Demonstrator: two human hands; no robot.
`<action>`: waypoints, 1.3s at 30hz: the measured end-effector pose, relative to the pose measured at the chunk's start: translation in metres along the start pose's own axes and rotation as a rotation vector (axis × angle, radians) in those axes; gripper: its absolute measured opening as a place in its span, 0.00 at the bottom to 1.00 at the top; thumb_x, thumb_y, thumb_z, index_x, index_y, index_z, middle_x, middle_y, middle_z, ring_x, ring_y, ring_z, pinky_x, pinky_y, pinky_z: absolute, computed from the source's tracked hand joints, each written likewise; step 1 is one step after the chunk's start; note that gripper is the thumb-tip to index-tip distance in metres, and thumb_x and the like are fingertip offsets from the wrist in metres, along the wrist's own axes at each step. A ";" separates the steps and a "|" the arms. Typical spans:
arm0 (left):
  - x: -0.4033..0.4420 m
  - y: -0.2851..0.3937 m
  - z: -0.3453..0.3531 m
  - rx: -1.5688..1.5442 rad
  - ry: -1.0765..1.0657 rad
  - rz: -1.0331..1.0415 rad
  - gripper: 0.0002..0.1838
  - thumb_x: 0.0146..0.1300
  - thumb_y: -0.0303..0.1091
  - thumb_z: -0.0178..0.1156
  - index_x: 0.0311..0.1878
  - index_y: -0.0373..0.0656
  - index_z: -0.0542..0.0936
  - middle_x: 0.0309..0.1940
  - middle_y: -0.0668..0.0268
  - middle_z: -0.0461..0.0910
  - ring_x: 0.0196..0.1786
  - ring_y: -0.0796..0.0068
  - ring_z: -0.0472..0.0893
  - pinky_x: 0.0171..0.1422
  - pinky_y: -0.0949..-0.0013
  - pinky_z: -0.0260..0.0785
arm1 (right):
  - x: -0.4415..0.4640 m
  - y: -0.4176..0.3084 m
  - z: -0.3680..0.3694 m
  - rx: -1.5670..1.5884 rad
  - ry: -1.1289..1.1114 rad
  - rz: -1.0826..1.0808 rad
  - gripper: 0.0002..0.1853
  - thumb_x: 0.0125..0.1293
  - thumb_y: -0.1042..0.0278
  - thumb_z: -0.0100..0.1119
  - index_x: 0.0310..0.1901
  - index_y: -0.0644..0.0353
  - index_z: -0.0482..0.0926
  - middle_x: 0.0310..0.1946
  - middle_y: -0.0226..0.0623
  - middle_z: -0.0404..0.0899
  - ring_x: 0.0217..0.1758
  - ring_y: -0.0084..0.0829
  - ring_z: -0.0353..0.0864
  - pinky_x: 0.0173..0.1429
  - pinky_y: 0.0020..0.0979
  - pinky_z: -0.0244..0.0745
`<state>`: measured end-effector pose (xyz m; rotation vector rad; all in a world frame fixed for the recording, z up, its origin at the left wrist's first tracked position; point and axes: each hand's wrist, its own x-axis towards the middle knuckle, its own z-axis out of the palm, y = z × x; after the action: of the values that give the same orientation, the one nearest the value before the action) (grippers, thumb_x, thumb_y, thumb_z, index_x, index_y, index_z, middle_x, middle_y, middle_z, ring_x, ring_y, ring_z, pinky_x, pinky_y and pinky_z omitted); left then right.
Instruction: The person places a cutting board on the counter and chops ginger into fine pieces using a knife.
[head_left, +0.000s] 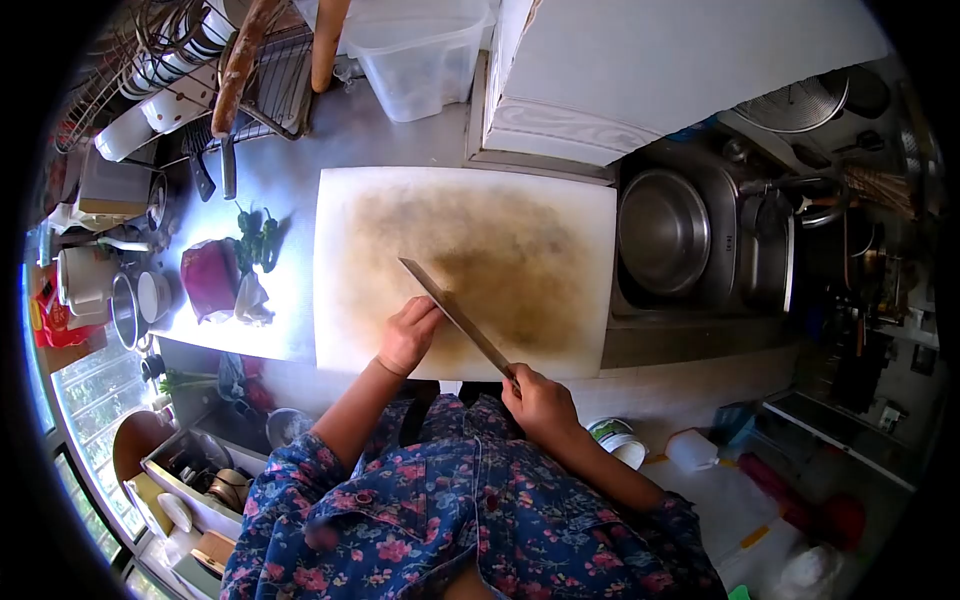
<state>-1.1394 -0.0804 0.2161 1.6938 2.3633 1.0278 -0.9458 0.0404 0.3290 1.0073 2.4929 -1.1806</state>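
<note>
A large white cutting board (pixel 345 210) with brown stains over its middle lies on the metal counter. My right hand (pixel 540 402) is wrapped round the handle of a long knife (pixel 468 328), whose blade slants up and left above the board. My left hand (pixel 408 335) is closed beside the blade over the board's lower part. Its fingers are bent together near a small brownish thing at the blade, too small to make out.
Left of the board lie a purple package (pixel 210 280) and green leaves (pixel 257 238). A sink with a metal basin (pixel 664 232) is on the right. Behind stand a clear plastic bin (pixel 418 65), a white cabinet (pixel 600 90) and a dish rack (pixel 285 85).
</note>
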 end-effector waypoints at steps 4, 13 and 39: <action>-0.001 -0.003 0.003 -0.011 0.015 -0.001 0.15 0.45 0.19 0.58 0.39 0.43 0.81 0.40 0.66 0.78 0.42 0.66 0.80 0.41 0.69 0.77 | 0.000 -0.006 0.000 -0.072 -0.049 0.049 0.11 0.64 0.65 0.57 0.41 0.63 0.76 0.29 0.49 0.81 0.32 0.49 0.81 0.36 0.44 0.76; 0.002 0.001 0.002 0.000 0.041 0.014 0.14 0.46 0.20 0.58 0.39 0.42 0.81 0.42 0.66 0.79 0.43 0.67 0.80 0.40 0.69 0.77 | 0.016 0.012 0.037 -0.087 0.133 -0.041 0.10 0.63 0.66 0.57 0.41 0.63 0.76 0.29 0.50 0.81 0.33 0.49 0.82 0.37 0.44 0.76; -0.001 -0.004 -0.003 -0.121 0.034 0.037 0.14 0.45 0.19 0.57 0.39 0.40 0.80 0.43 0.64 0.79 0.44 0.64 0.81 0.42 0.66 0.77 | 0.008 -0.018 0.001 -0.082 -0.007 0.059 0.11 0.64 0.63 0.54 0.34 0.64 0.74 0.27 0.52 0.80 0.32 0.53 0.80 0.38 0.49 0.75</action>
<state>-1.1439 -0.0831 0.2154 1.6959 2.2471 1.1882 -0.9643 0.0354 0.3357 1.0454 2.4663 -1.0539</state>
